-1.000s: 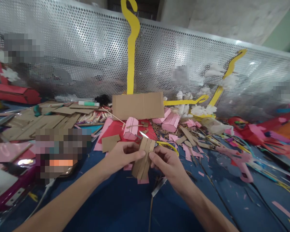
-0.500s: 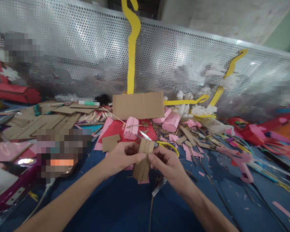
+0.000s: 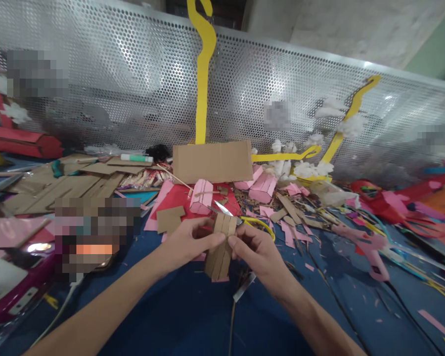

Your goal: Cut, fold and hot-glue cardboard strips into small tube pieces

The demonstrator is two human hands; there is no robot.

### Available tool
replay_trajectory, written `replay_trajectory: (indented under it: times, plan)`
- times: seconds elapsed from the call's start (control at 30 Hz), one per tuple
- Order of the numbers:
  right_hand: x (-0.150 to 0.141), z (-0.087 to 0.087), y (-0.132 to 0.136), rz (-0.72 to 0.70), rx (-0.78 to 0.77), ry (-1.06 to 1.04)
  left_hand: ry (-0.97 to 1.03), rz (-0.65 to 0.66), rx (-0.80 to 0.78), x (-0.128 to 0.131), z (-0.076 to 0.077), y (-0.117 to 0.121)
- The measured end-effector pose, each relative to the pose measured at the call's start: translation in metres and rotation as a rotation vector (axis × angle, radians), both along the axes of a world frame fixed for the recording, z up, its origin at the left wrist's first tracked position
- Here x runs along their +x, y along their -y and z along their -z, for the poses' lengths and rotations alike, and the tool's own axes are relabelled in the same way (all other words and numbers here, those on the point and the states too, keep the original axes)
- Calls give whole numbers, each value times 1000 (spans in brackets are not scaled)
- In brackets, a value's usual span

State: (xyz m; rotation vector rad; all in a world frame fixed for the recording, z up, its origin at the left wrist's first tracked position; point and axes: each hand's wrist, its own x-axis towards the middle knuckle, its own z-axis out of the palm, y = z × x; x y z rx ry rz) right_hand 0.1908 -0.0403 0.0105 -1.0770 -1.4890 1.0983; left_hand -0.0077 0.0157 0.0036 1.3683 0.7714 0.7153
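Note:
A small brown cardboard piece with lengthwise folds (image 3: 220,247) is held upright over the blue table (image 3: 193,316). My left hand (image 3: 187,241) pinches its left edge with thumb and fingers closed. My right hand (image 3: 257,252) grips its right edge in the same way. Just behind the piece lie scissors with yellow handles (image 3: 244,220), blades pointing left. A pink folded paper box (image 3: 201,195) rests on red paper beyond my hands.
A larger cardboard sheet (image 3: 212,160) leans against the perforated metal wall (image 3: 133,89). Flat cardboard pieces (image 3: 59,185) lie at left, a pink glue gun (image 3: 371,249) at right, with paper scraps, yellow paper hooks (image 3: 202,74) and cotton tufts around.
Both hands and the cardboard piece have shifted very slightly; the grip is unchanged.

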Motion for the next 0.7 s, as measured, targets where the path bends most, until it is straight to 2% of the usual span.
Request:
replay_trajectory:
  times: [0.17, 0.37, 0.6, 0.7]
  plan:
    - [-1, 0, 1, -32, -7, 7, -36, -40, 55, 1, -4, 3]
    - [-1, 1, 0, -49, 16, 28, -82, -78, 119, -1, -2, -2]
    - [-4, 1, 0, -4, 10, -26, 21, -83, 162, -1, 7, -7]
    - [-4, 2, 0, 40, 31, -70, 104, -44, 199, 0, 9, -10]
